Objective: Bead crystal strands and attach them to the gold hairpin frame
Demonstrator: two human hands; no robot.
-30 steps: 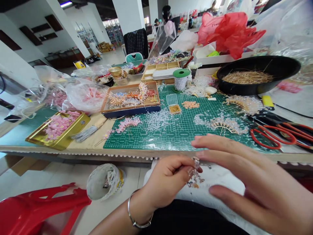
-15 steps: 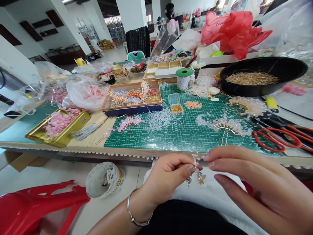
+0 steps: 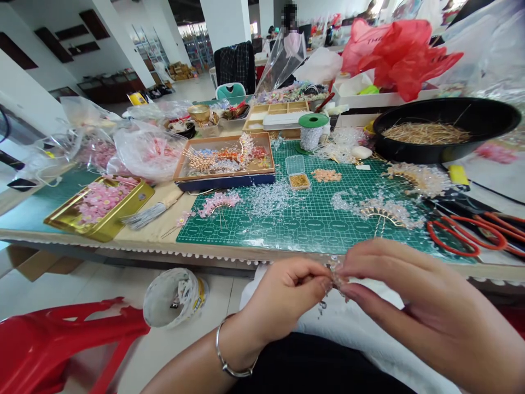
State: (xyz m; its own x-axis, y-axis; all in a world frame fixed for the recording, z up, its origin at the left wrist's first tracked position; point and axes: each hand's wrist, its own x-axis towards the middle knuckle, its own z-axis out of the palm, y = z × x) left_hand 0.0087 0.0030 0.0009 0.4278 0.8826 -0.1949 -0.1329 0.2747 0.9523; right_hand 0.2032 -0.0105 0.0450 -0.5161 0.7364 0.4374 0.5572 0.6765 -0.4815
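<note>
My left hand (image 3: 283, 301) and my right hand (image 3: 410, 306) meet over my lap, just below the table's front edge. Both pinch a small clear bead ornament (image 3: 335, 280) between thumb and fingertips; most of it is hidden by the fingers. A silver bangle (image 3: 225, 355) circles my left wrist. White cloth (image 3: 348, 323) lies on my lap under the hands. Directly beyond the hands, on the green cutting mat (image 3: 303, 219), lie a beaded gold hair comb (image 3: 383, 210) and loose clear beads (image 3: 268, 197).
Red-handled scissors (image 3: 463, 238) lie at the mat's right. A black bowl of gold pins (image 3: 443, 131), a tray of ornaments (image 3: 225, 158), a gold tin of pink flowers (image 3: 98, 205) and plastic bags crowd the table. A red stool (image 3: 61, 345) and a tape roll (image 3: 174, 298) sit below left.
My right hand, spread open a second ago, has closed its fingertips onto the bead ornament held by my left hand. Both hands rose slightly toward the table edge.
</note>
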